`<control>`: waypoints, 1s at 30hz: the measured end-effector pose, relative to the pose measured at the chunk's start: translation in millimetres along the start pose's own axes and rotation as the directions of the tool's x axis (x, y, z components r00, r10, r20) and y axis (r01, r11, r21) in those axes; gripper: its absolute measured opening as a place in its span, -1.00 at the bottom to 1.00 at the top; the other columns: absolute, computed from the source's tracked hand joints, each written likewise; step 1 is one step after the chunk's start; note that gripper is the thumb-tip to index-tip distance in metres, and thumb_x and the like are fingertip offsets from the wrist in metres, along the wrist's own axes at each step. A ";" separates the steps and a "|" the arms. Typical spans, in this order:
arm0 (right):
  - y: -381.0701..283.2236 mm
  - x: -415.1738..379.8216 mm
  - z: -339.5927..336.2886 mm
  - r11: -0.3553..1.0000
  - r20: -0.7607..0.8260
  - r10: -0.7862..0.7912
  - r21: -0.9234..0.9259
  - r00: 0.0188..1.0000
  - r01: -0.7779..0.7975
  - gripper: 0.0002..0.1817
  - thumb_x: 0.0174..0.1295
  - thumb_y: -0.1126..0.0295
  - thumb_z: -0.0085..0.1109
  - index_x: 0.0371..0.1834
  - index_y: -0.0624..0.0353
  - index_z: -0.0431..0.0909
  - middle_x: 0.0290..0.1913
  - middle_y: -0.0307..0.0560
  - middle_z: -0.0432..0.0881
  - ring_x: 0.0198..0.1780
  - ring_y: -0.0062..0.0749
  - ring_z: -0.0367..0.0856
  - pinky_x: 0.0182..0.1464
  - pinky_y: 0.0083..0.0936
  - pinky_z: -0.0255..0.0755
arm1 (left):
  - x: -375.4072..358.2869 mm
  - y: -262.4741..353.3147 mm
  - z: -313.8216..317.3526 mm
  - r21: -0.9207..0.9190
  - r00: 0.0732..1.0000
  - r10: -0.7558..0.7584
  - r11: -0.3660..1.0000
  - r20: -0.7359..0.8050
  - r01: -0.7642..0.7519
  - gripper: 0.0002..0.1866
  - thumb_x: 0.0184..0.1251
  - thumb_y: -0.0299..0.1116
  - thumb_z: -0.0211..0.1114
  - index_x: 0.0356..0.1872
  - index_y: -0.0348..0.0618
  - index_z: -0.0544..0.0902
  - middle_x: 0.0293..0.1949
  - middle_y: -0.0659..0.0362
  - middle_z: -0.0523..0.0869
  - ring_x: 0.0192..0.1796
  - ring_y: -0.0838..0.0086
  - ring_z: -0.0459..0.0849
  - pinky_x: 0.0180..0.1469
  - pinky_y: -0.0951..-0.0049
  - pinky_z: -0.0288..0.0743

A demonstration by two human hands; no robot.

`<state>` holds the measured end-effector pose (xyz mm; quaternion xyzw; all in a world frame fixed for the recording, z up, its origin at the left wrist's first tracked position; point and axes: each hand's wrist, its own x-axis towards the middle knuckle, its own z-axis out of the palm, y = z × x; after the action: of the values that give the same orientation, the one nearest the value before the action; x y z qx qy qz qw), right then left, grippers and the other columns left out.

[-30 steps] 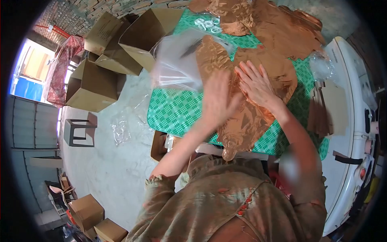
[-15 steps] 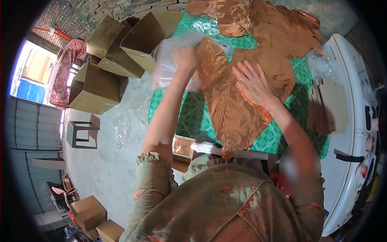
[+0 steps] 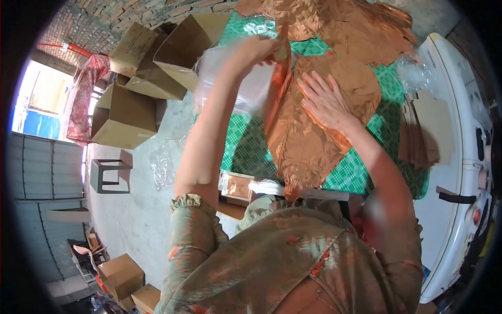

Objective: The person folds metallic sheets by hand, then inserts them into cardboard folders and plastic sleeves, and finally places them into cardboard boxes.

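Observation:
A flat copper-coloured foil balloon (image 3: 306,138) lies creased across the green checked tablecloth (image 3: 248,152), its narrow end towards my body. My right hand (image 3: 327,104) rests palm down on it, fingers stretched out. At the balloon's left side, my left hand (image 3: 256,51) is slightly blurred, with its fingers closed on a raised edge of the foil. That side is folded upward. Beneath my left forearm is a stack of clear plastic bags (image 3: 251,91).
More copper foil (image 3: 361,34) is heaped at the table's far side, near white rings (image 3: 259,27). Brown cardboard pieces (image 3: 418,131) and crumpled clear plastic (image 3: 413,70) lie on the right, beside a white appliance (image 3: 444,94). Open cartons (image 3: 128,112) and a small stool (image 3: 110,175) stand left.
My left hand has moved from over the plastic bags rightward and away from me to the balloon's edge, and that edge now stands up. My right hand stays nearly in place.

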<state>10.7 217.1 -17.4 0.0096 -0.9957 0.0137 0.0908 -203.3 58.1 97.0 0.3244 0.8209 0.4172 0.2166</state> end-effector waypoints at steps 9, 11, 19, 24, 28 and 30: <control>4.6 4.4 9.5 0.997 -0.043 0.005 0.072 0.999 -0.002 -0.38 0.48 0.07 0.03 0.57 -0.03 0.34 0.62 -0.06 0.28 0.64 -0.03 0.10 0.55 0.24 -0.02 | -13.9 -12.8 58.5 -0.440 0.970 0.242 0.873 0.021 -0.209 -0.75 0.58 -0.30 0.12 0.04 -0.21 0.65 0.08 0.12 0.78 0.15 0.38 0.69 0.21 0.33 0.49; 9.3 5.5 22.8 0.999 -0.165 -0.008 0.045 0.986 0.015 -0.39 0.45 0.07 0.07 0.54 -0.02 0.38 0.58 -0.02 0.34 0.61 -0.02 0.15 0.54 0.19 0.02 | -38.1 -32.5 55.6 -0.034 0.943 0.321 0.945 -0.092 -0.325 -0.77 0.52 -0.40 0.14 0.07 -0.21 0.65 0.10 0.09 0.77 0.25 0.29 0.67 0.33 0.25 0.45; 2.1 -1.6 -0.4 0.956 -0.115 0.005 0.293 0.993 0.029 -0.43 0.39 0.02 0.13 0.40 0.04 0.50 0.45 0.05 0.51 0.50 0.09 0.32 0.52 0.13 0.05 | -117.4 -68.3 86.8 0.702 0.786 0.618 0.565 -0.012 -0.434 -0.57 0.48 -0.37 0.25 0.32 -0.21 0.59 0.41 -0.02 0.57 0.56 0.05 0.39 0.62 -0.04 0.16; 3.6 -1.4 4.8 0.967 -0.146 0.019 0.253 0.989 0.019 -0.42 0.43 -0.01 0.09 0.41 0.03 0.49 0.44 0.05 0.51 0.49 0.07 0.34 0.51 0.14 0.09 | -132.9 -66.4 110.9 0.754 0.833 0.549 0.518 0.069 -0.404 -0.41 0.60 -0.11 0.12 0.46 -0.31 0.47 0.51 -0.04 0.46 0.65 0.07 0.23 0.69 -0.07 -0.06; 7.2 2.8 10.2 0.958 -0.122 0.026 0.285 0.992 0.010 -0.43 0.45 0.00 0.05 0.43 0.04 0.48 0.45 0.06 0.52 0.47 0.07 0.38 0.48 0.09 0.19 | -138.9 -64.8 120.1 0.747 0.837 0.542 0.529 0.067 -0.403 -0.31 0.63 -0.01 0.08 0.56 -0.31 0.33 0.60 -0.04 0.34 0.68 0.07 0.17 0.70 -0.07 -0.12; 5.2 1.8 12.6 0.970 -0.220 0.008 0.240 0.975 0.046 -0.43 0.45 0.01 0.05 0.42 0.05 0.48 0.44 0.07 0.53 0.44 0.09 0.42 0.44 0.07 0.25 | -138.7 -66.1 124.6 0.738 0.847 0.528 0.544 0.070 -0.400 -0.27 0.64 0.03 0.05 0.59 -0.30 0.28 0.62 -0.05 0.29 0.69 0.06 0.14 0.71 -0.07 -0.13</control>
<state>6.5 221.9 -29.6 0.0288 -0.9702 0.1361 0.1986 -52.1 -2.2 -15.3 0.5538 0.8154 0.1222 -0.1161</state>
